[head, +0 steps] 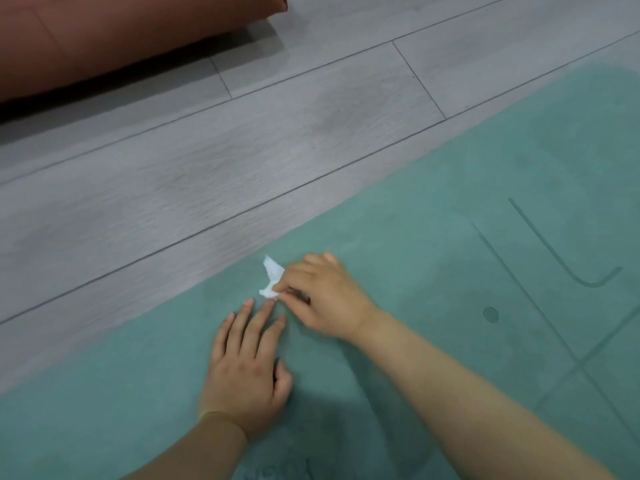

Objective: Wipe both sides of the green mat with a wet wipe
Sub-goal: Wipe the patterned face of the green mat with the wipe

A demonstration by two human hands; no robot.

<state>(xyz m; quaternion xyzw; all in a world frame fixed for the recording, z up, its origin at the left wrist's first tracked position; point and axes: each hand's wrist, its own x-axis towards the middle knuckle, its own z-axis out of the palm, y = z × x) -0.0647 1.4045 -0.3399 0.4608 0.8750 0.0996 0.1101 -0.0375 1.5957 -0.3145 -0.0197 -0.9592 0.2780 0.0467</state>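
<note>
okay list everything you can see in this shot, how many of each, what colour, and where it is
green mat: one, teal green with darker printed lines and a dot, spread flat on the floor, filling the lower right
wet wipe: one, white, crumpled, near the mat's left edge
floor: one, grey wood-look planks, upper left
rolled mat: one, reddish brown, on the floor at the top left; apparently a rolled mat
left hand: one, fingers straight, resting flat on the mat
right hand: one, pinching the wipe against the mat
</note>
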